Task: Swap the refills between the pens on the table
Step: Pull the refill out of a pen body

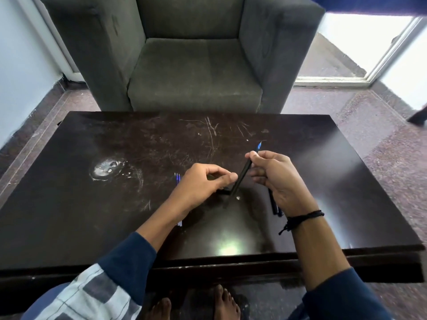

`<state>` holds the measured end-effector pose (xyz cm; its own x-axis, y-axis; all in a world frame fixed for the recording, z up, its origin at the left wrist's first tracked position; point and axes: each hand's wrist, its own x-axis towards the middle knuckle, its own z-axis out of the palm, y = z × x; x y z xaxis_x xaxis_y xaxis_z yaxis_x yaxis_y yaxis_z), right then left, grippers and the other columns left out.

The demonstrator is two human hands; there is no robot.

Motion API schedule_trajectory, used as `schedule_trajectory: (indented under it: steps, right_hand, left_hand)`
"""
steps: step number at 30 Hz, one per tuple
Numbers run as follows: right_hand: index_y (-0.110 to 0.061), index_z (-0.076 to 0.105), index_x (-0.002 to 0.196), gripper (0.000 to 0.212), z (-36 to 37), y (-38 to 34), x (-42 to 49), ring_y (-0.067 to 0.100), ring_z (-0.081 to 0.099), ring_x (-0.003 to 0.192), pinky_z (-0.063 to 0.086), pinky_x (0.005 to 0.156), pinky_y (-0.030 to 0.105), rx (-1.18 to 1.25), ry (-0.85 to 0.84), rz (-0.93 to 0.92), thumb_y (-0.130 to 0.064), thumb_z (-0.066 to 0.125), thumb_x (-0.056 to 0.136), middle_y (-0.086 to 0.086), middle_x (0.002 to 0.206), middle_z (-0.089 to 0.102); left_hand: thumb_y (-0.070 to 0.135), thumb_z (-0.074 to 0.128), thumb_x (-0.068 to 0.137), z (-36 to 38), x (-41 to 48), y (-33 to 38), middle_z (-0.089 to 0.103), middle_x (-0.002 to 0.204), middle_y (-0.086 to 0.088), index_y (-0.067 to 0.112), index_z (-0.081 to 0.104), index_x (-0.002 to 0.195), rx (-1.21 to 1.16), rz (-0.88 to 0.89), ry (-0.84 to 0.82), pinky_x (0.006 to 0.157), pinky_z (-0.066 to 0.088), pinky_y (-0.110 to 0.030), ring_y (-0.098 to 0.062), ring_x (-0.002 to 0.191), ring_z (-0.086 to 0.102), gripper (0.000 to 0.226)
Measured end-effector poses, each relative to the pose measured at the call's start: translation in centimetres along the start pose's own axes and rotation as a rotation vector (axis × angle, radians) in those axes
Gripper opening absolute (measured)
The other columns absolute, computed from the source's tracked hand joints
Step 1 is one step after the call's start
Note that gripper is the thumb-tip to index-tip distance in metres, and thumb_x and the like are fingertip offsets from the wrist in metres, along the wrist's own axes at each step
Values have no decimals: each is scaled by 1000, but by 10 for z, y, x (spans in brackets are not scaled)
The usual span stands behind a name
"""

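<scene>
A single head-worn camera looks forward and down, close over the dark table (97,144), facing an armchair (184,54).

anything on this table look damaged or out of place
Yes, the table is worn: a whitish blotch with a smeared ring on its left side, and pale scratches near the far edge. Nothing looks spilled; the right hand holds a pen.

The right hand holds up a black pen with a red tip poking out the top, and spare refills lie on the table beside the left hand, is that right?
Not quite. The head view shows the tip poking out of the black pen is blue, not red. The right hand does hold it up, and spare refills lie on the table beside the left hand.
</scene>
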<state>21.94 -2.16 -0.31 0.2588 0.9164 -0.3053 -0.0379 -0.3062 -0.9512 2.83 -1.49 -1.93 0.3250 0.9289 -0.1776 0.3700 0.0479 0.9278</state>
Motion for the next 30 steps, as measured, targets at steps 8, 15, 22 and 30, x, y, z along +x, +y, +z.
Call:
schedule_trajectory:
  steps: [8, 15, 22, 30]
  right_hand:
    - [8, 70, 101, 31, 2, 0, -1, 13, 60, 63, 53, 61, 20, 85, -13, -62, -22, 73, 93, 5, 72, 61]
    - [14, 67, 87, 34, 2, 4, 3, 12, 54, 57, 50, 56, 21, 72, 65, -119, -18, 76, 91, 15, 74, 56]
    - [0, 73, 81, 16, 1, 0, -2, 12, 57, 60, 54, 64, 23, 147, -4, -57, -10, 71, 93, 7, 78, 66]
    - [0, 76, 98, 11, -1, -5, -2, 12, 65, 74, 58, 70, 19, 250, -44, 35, -8, 74, 90, 6, 86, 69]
  left_hand:
    - [18, 84, 83, 12, -1, -1, 73, 68, -10, 16, 78, 93, -19, 39, 52, 57, 52, -24, -13, 55, 62, 12]
    - [23, 80, 86, 11, 0, -5, 71, 66, -8, 17, 79, 95, 139, 78, 16, 63, 54, -23, -12, 51, 64, 11]
    - [13, 67, 96, 0, -3, 0, 68, 71, -11, 7, 78, 100, -159, -53, -214, 56, 48, -18, -16, 61, 59, 13]
    - [11, 59, 101, -11, 0, 2, 71, 74, -12, 7, 70, 116, -289, -58, -201, 55, 49, -18, -13, 59, 61, 19]
